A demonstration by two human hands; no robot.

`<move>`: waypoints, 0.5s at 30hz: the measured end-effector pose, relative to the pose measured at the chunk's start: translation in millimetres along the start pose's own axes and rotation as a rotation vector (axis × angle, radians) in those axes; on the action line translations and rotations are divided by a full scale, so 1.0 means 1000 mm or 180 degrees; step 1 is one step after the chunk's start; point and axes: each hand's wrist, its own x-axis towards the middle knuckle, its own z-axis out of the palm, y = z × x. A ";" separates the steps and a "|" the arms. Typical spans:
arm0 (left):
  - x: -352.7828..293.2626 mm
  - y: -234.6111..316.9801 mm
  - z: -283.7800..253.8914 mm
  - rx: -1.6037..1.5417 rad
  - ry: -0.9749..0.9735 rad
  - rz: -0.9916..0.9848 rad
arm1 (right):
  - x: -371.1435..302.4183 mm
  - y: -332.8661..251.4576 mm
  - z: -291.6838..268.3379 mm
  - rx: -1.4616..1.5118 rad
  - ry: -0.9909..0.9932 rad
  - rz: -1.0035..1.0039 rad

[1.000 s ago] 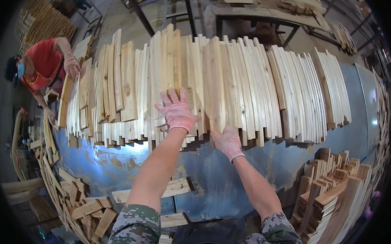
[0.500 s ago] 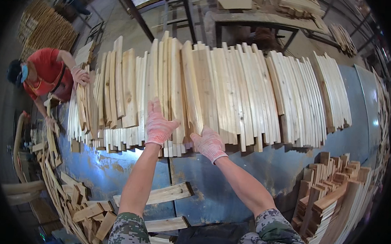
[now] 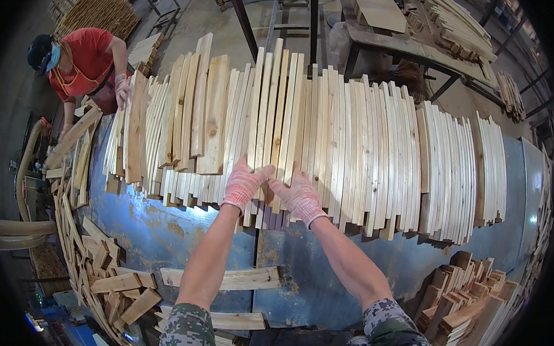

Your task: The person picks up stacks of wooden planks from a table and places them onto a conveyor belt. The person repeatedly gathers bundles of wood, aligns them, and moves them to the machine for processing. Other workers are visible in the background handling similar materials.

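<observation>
A bundle of narrow wooden strips [image 3: 277, 120] stands on edge between my gloved hands, a little proud of the long row of strips. My left hand [image 3: 243, 185] grips the bundle's near end from the left, its thumb reaching across the strips. From the right, my right hand [image 3: 299, 196] presses on the same bundle, its thumb pointing toward the other. The fingertips of both hands are partly hidden among the wood. Close-set strips [image 3: 366, 152] continue to the right, and wider boards [image 3: 214, 119] lie on top of the row to the left.
The row rests on a worn blue metal table [image 3: 322, 269]. Two loose boards [image 3: 234, 278] lie near me, with a heap of offcuts [image 3: 121, 284] at lower left and stacked wood pieces [image 3: 464, 302] at lower right. A person in red [image 3: 88, 63] handles boards at the far left.
My hands have come closer together, squeezing the strips between them into a tighter upright bundle. The view has shifted left, and the other person is now holding a board upright.
</observation>
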 end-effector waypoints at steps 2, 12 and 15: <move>-0.008 0.003 0.001 -0.0478 -0.0172 -0.0136 | -0.007 -0.005 0.001 -0.0152 0.0141 -0.0233; -0.072 0.021 0.021 0.1232 0.0036 0.0169 | -0.099 0.018 0.022 -0.0688 -0.0625 0.0314; -0.054 0.083 0.026 0.1637 0.0065 -0.0343 | -0.097 0.023 0.026 -0.0750 -0.0577 0.0358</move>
